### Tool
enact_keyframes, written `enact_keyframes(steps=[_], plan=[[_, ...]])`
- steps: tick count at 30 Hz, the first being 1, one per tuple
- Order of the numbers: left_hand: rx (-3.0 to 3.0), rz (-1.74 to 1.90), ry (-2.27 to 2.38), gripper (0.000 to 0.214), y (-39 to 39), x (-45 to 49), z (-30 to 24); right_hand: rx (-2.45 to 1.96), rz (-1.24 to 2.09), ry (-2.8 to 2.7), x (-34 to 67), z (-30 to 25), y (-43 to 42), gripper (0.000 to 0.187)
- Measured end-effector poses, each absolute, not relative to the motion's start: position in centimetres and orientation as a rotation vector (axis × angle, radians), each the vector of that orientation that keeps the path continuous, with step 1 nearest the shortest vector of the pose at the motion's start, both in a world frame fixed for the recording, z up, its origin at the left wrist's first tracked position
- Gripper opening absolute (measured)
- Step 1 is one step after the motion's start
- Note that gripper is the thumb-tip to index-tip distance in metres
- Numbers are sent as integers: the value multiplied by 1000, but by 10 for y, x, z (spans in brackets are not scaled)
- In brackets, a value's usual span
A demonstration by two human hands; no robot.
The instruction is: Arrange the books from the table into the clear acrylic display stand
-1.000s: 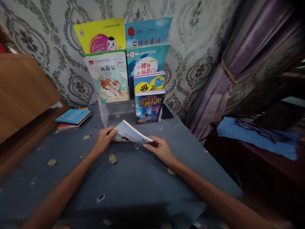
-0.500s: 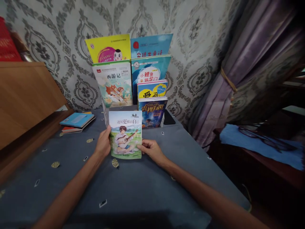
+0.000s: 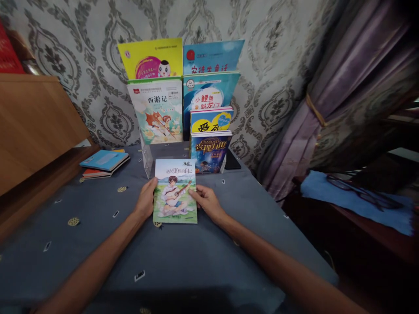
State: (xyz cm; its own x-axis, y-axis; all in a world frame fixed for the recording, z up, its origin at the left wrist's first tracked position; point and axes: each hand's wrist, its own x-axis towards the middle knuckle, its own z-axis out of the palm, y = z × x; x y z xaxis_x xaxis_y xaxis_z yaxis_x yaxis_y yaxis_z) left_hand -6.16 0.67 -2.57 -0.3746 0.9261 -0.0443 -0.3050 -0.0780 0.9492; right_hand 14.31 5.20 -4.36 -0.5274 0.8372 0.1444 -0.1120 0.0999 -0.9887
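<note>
Between my two hands is a paperback book (image 3: 175,194), its cover facing me, with a drawing of a child playing a guitar. My left hand (image 3: 146,198) grips its left edge, and the fingers behind it are partly hidden. On the right edge, my right hand (image 3: 209,203) pinches the book with the thumb on the cover. Just beyond stands a clear display rack (image 3: 147,161) holding several upright books, among them a pale green-and-orange book (image 3: 159,115), a yellow book (image 3: 150,56) and a dark blue book (image 3: 209,152).
A small pile of books (image 3: 104,162) lies on the blue tablecloth (image 3: 98,244) at the left, near a wooden panel (image 3: 36,131). A black phone-like object (image 3: 233,160) lies right of the rack. Glasses (image 3: 363,192) rest on a blue cloth (image 3: 321,192) at the right.
The guitar-cover book has come slightly lower and nearer me, shifting a little right, away from the rack. Both hands keep their hold. The view has tilted slightly.
</note>
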Motion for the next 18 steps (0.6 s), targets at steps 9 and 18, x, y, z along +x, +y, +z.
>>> enact_keyframes(steps=[9,18], plan=[[1061,1320,1518,72,5,-77,-36,-931,1541,-1573,148,-58,54,67],[2077,491,2260,29,-9,-83,-21,-1229,988,-2081,168,-42,62,35]])
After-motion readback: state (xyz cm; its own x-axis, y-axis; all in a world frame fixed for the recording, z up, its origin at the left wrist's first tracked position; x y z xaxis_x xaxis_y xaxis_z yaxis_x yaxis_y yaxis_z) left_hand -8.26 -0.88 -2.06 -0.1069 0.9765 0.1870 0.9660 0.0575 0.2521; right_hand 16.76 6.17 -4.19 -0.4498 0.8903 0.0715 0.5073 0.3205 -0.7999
